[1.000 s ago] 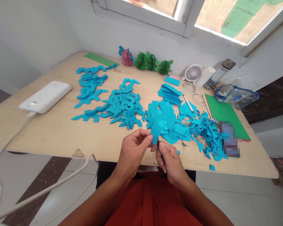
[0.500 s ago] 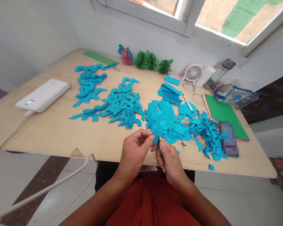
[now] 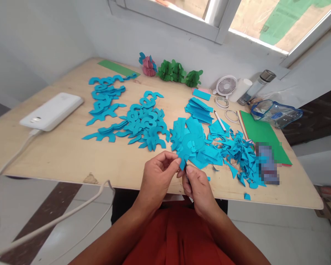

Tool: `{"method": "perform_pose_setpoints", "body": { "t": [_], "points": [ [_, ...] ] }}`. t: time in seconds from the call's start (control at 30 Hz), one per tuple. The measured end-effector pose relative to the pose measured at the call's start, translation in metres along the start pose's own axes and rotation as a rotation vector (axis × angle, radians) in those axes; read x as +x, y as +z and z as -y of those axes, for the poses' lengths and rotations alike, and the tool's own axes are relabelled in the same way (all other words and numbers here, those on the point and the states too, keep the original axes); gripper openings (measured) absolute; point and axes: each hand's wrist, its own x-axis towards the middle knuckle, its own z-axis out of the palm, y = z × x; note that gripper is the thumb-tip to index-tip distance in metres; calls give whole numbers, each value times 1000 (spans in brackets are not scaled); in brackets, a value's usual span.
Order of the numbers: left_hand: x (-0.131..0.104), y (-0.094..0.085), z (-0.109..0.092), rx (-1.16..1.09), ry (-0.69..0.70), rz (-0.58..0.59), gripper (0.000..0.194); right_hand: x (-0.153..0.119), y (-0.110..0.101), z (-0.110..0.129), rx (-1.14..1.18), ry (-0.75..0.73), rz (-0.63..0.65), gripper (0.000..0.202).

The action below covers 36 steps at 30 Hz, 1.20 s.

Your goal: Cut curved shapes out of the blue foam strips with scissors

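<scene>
My left hand point(image 3: 160, 172) pinches a blue paper piece point(image 3: 183, 162) between thumb and fingers, just over the table's front edge. Close beside it, my right hand point(image 3: 198, 182) is closed around small dark scissors point(image 3: 185, 168), mostly hidden by the fingers, with their tip at the paper. Behind both hands lies a heap of blue paper sheets point(image 3: 209, 154). To its left, wavy cut-out blue shapes point(image 3: 140, 121) are piled up, and a second group of cut shapes point(image 3: 102, 105) lies further left. Blue scraps point(image 3: 241, 154) are strewn on the right.
A white power bank point(image 3: 52, 111) with a cable sits at the left of the wooden table point(image 3: 57, 158). Along the back stand green paper figures point(image 3: 171, 70), a small fan point(image 3: 226, 86) and a bottle point(image 3: 257, 86). Green sheets point(image 3: 264, 129) and a clear pouch point(image 3: 277, 112) are at right.
Almost nothing differs. Both hands keep their hold on the paper and scissors, while the view has shifted very slightly.
</scene>
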Motion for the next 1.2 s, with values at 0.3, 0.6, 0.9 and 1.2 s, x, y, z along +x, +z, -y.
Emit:
{"method": "perform_pose_setpoints", "body": {
  "t": [0.3,0.6,0.9,1.2],
  "points": [
    [-1,-1,3,-72,-24,1,10,-2,-1,1,-29,5,-12,41],
    [3,-4,2,-78,-19,53,13,-3,-2,3,-76,15,-9,43],
    [-1,-3,5,-180,-88,56,12,-5,-4,3,-97,3,-9,42],
    [-4,-3,5,-213,-114,61,12,-6,-3,4,-106,-12,-2,42]
  ]
}}
